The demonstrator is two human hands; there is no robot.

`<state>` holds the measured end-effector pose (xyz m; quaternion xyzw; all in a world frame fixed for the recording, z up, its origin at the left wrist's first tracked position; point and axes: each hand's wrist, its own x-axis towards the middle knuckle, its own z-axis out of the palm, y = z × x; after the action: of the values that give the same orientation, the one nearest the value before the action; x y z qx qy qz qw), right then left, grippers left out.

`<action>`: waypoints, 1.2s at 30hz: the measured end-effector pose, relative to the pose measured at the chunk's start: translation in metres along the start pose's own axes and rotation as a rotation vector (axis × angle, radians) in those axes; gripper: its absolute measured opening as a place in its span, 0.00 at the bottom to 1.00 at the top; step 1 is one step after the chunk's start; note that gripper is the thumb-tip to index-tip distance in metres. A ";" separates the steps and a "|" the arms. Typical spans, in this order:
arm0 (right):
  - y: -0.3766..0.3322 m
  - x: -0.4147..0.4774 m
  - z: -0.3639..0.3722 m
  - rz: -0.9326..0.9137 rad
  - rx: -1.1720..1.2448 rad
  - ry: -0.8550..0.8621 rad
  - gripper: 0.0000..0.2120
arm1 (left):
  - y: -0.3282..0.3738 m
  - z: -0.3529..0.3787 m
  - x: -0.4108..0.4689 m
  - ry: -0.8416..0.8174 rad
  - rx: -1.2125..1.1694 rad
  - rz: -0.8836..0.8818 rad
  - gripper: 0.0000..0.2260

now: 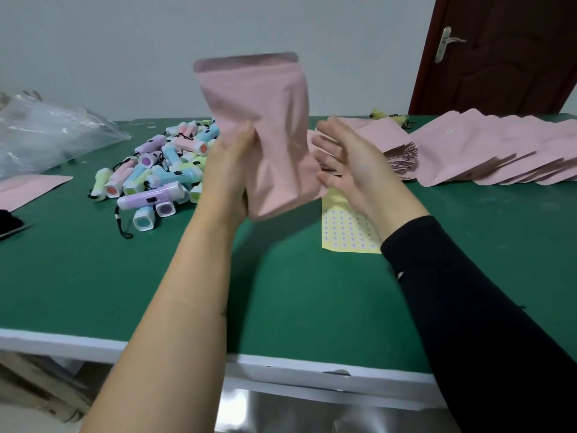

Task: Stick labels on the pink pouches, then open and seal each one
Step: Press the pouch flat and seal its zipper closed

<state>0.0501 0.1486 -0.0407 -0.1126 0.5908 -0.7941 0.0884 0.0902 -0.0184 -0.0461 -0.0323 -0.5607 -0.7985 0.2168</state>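
My left hand (229, 170) grips a pink pouch (259, 120) by its lower left side and holds it upright above the green table (281, 292), its mouth at the top. My right hand (346, 164) is beside the pouch's right edge with fingers spread and straight, holding nothing. A yellow label sheet (346, 229) with rows of small round stickers lies on the table under my right wrist. More pink pouches (487, 151) lie fanned out in a row at the right, one showing a small round sticker.
A heap of small pastel flashlights (156, 176) with black cords lies left of my hands. A clear plastic bag (46, 135) and another pink pouch (28, 189) sit at the far left. A brown door (499, 51) stands at the back right.
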 end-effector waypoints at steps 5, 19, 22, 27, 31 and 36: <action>0.006 -0.007 -0.007 -0.029 -0.252 0.001 0.03 | 0.000 -0.022 0.006 -0.078 0.208 -0.147 0.10; 0.010 -0.003 -0.047 -0.105 -1.046 0.213 0.16 | -0.023 -0.040 0.015 0.302 1.235 -0.118 0.25; 0.007 -0.011 -0.083 -0.002 -1.243 0.140 0.18 | -0.027 -0.017 0.007 0.185 1.298 0.193 0.18; -0.003 -0.030 -0.119 0.160 -1.235 -0.044 0.22 | -0.051 0.048 -0.016 -0.482 1.311 0.325 0.15; -0.003 -0.036 -0.126 0.175 -1.224 -0.126 0.25 | -0.061 0.079 -0.018 -0.797 1.543 0.050 0.27; -0.007 -0.036 -0.135 0.185 -1.273 -0.081 0.25 | -0.049 0.059 0.000 -0.805 1.476 -0.180 0.30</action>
<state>0.0464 0.2840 -0.0735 -0.1216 0.9498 -0.2724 0.0946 0.0605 0.0491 -0.0675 -0.1196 -0.9733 -0.1692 -0.0983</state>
